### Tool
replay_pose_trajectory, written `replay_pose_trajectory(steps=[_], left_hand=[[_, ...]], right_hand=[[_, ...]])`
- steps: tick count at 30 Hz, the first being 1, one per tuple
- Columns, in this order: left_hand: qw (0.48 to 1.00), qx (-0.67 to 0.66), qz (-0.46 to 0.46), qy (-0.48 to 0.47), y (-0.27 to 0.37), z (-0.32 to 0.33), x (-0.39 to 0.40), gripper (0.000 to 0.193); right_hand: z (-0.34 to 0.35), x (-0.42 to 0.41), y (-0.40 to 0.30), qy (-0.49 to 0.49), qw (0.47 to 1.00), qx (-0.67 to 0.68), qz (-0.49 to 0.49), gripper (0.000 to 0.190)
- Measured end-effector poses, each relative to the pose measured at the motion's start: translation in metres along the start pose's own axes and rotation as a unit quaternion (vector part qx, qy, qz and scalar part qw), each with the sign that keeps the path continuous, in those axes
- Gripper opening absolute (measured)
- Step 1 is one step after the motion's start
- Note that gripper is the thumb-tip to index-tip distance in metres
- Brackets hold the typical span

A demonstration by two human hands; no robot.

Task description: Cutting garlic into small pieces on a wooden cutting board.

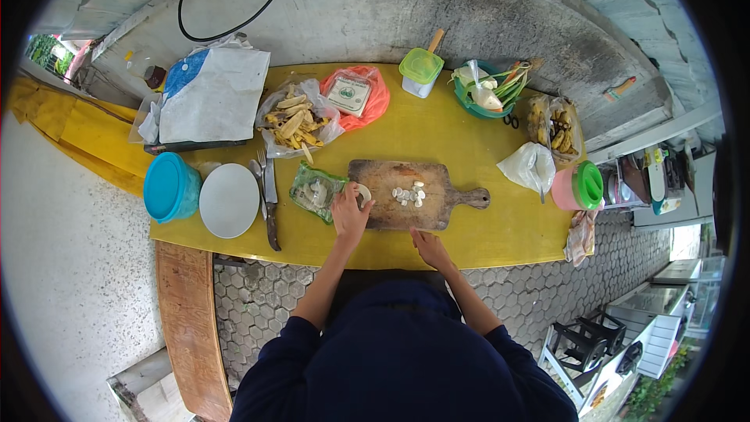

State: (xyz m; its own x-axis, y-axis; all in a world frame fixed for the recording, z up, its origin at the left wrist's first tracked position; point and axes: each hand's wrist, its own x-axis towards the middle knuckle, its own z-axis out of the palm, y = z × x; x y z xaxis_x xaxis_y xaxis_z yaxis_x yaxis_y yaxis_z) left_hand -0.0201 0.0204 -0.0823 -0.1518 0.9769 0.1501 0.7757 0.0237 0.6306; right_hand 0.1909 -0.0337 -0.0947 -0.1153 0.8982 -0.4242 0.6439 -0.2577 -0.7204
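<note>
A wooden cutting board (381, 211) with its handle to the right lies on the yellow tabletop. Several small white slices (410, 194) are on its middle. My left hand (350, 211) grips a curved whitish piece of food (364, 194) at the board's left edge. Just left of that hand is a green-printed plastic packet (310, 187) with whitish pieces inside. At the board's front edge rests my right hand (430, 248), its fingers curled; whether it holds something is too small to tell.
To the left lie a knife (270, 199), a fork and a spoon, beside a white plate (228, 200) and a blue-lidded tub (170, 187). Behind are a bag of banana peels (295, 120), a green-lidded container (421, 70) and a vegetable bowl (483, 110). A pink jug (571, 187) stands right.
</note>
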Motion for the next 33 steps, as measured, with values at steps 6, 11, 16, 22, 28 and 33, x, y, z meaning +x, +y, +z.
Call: replay_pose_trajectory(steps=[6,11,16,22,28,33], left_hand=[[1.000,0.005,-0.005,-0.013,-0.007,0.013,-0.005,0.049],[0.998,0.016,0.045,-0.031,-0.014,0.015,-0.010,0.045],[0.988,-0.051,0.095,-0.107,-0.020,0.011,-0.010,0.042],[0.962,-0.120,0.165,-0.183,-0.016,0.002,-0.011,0.046],[0.977,-0.122,0.108,-0.135,0.004,0.014,-0.013,0.049],[0.986,-0.102,0.079,-0.107,0.013,0.023,-0.026,0.046]], right_hand=[[0.004,0.008,0.005,0.002,1.000,-0.026,0.014,0.057],[-0.001,0.007,0.004,-0.008,0.998,-0.044,0.050,0.056],[0.002,0.002,0.004,-0.014,0.997,-0.049,0.050,0.055],[0.021,-0.001,0.034,0.023,0.977,-0.143,-0.157,0.036],[0.027,-0.001,0.032,0.040,0.964,-0.184,-0.188,0.029],[0.029,-0.002,0.032,0.050,0.935,-0.253,-0.244,0.026]])
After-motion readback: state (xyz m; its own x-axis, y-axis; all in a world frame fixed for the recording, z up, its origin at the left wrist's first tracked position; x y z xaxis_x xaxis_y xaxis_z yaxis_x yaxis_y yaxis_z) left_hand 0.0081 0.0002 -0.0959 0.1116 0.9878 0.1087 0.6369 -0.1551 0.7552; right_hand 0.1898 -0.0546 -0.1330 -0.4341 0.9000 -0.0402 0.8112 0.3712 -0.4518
